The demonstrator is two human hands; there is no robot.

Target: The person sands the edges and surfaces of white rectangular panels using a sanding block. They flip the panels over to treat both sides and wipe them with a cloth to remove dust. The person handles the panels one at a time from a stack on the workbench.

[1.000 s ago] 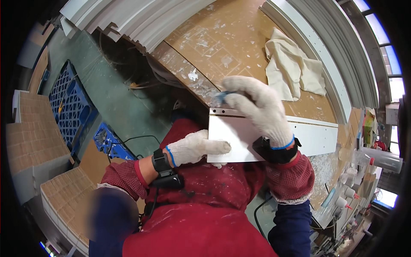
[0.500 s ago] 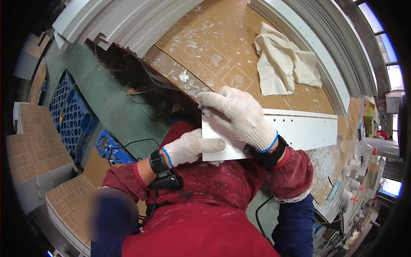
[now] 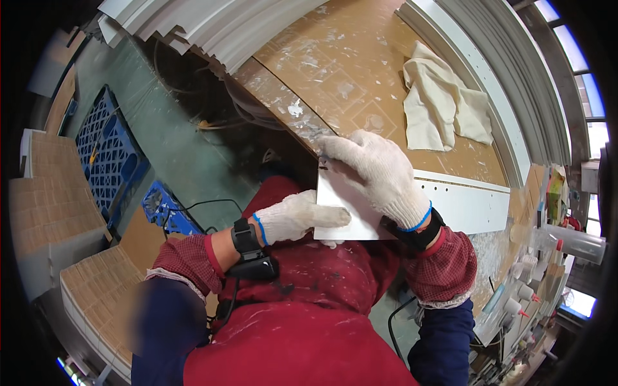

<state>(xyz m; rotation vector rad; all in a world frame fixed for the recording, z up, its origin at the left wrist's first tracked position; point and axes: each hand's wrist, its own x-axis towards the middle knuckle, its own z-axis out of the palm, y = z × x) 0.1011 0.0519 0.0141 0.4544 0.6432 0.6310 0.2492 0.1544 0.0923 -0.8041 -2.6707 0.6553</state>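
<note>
A long white panel (image 3: 460, 204) with small holes lies across the near edge of the workbench, its left end reaching out in front of my body. My left hand (image 3: 290, 219), in a white knit glove, grips this end at its near left corner. The thumb lies flat on top and the other fingers go underneath. Arched over the same end is my gloved right hand (image 3: 380, 168), its bent fingers at the far left corner, beside small dark marks. Its fingertips are partly hidden, so anything small between them cannot be made out.
A cream cloth (image 3: 441, 100) lies on the paint-spotted brown workbench (image 3: 347, 58). Long white profiles (image 3: 187, 26) jut over its far left; more line its right side. Glue bottles (image 3: 515, 305) stand at right. A blue pallet (image 3: 106, 151) and stacked boards (image 3: 51, 193) are at left.
The whole view has shifted slightly, so bench, cloth and hands sit further right. Both hands keep nearly the same hold on the panel; dark marks now show at its far left corner.
</note>
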